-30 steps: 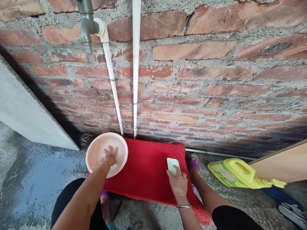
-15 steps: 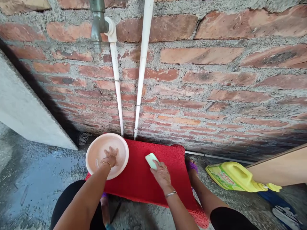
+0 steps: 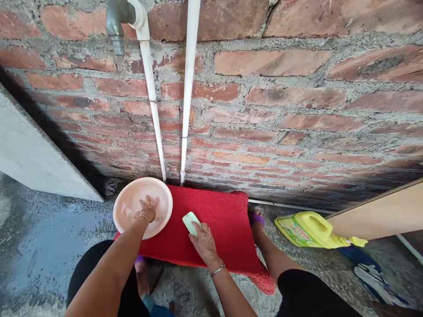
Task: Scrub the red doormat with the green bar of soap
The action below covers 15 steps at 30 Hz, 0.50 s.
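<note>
My right hand (image 3: 204, 240) lies palm-down on a pale green, rounded bar of soap (image 3: 191, 222), the fingers closed over its near end and pressing it against a red, coarse-textured rectangular mat (image 3: 221, 229) spread on the floor. My left hand (image 3: 146, 210) rests inside a shallow, round, pale pink plastic basin (image 3: 127, 207), fingers spread wide and holding nothing (a thin bangle shows at each wrist). The basin sits on the mat's far left corner, just beside the soap but not touching it. Behind the mat stands a bare red brick wall (image 3: 280, 101), down which run two white plastic pipes (image 3: 187, 97); a grey metal tap (image 3: 115, 22) projects from the left one, above the basin. To the right of the mat, past my right foot in a purple sandal (image 3: 256, 219), a yellow plastic jug with a green label (image 3: 310, 229) lies on its side on the rough grey concrete floor (image 3: 49, 237).
</note>
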Tool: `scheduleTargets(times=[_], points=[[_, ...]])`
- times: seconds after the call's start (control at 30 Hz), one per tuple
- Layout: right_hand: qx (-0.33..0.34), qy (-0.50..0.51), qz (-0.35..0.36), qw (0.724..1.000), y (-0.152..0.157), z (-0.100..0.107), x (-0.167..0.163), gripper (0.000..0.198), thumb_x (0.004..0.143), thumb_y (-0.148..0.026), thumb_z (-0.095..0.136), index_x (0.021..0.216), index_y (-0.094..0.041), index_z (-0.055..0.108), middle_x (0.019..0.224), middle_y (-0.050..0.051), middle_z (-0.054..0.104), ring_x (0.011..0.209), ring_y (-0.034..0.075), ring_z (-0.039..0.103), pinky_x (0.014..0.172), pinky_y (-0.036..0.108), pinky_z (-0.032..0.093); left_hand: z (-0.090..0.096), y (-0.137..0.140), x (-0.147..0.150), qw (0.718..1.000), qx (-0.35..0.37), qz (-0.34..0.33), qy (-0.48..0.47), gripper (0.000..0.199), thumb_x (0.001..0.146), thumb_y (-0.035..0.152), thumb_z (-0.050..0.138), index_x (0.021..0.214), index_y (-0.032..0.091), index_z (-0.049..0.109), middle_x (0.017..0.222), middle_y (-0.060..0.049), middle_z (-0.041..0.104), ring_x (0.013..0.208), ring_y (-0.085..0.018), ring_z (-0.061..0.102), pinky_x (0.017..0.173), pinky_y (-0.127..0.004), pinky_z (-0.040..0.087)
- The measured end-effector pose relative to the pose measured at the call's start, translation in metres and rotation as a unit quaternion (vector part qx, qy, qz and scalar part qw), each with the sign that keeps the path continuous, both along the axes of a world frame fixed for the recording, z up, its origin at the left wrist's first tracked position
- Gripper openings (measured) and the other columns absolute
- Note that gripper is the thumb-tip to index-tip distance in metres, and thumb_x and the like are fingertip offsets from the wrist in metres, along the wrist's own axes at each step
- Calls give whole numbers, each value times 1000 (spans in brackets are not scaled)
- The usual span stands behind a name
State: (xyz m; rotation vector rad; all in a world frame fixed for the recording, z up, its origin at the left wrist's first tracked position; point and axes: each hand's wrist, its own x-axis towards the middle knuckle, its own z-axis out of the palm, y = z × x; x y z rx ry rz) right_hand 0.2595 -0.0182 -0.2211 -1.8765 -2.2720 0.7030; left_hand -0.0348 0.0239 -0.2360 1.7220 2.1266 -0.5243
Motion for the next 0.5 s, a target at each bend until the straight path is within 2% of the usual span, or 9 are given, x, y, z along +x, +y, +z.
scheduleTargets(times=[0.07, 0.13, 0.3, 0.43, 0.5], points=[[-12, -15, -3, 1000, 1, 4, 7, 52, 83, -28, 62, 136, -30, 63, 126, 8, 62, 114, 25, 58, 105, 34, 44, 4, 3, 3, 999, -45, 19, -1, 113, 76, 56, 72, 161, 31, 2, 168, -27, 2, 144, -64, 18, 82, -79, 49], [-23, -39, -37, 998, 4, 8, 32, 52, 84, -28, 62, 136, -30, 62, 127, 8, 61, 115, 25, 58, 106, 34, 43, 12, 5, 7, 997, -73, 37, 8, 110, 77, 50, 72, 161, 32, 3, 168, -27, 2, 144, -64, 16, 81, -78, 50], [-66, -86, -184, 977, 5, 19, 107, 54, 90, -38, 53, 143, -27, 54, 119, 9, 60, 109, 25, 62, 98, 34, 47, 33, 3, 11, 995, -85, 55, -1, 106, 82, 48, 68, 160, 34, -1, 169, -25, -1, 147, -60, 8, 85, -74, 51], [-86, -88, -243, 962, 1, 22, 121, 56, 90, -45, 51, 143, -27, 51, 118, 10, 60, 110, 27, 64, 93, 36, 50, 37, -5, 9, 995, -60, 77, -5, 101, 83, 53, 68, 159, 41, 2, 170, -21, -3, 149, -56, 14, 88, -72, 50], [-84, -85, -252, 960, 2, 21, 119, 57, 90, -47, 51, 143, -26, 51, 118, 11, 61, 111, 28, 64, 92, 37, 50, 35, -7, 8, 995, -41, 89, 6, 103, 79, 56, 70, 160, 40, 7, 169, -24, 2, 147, -58, 19, 85, -73, 51]])
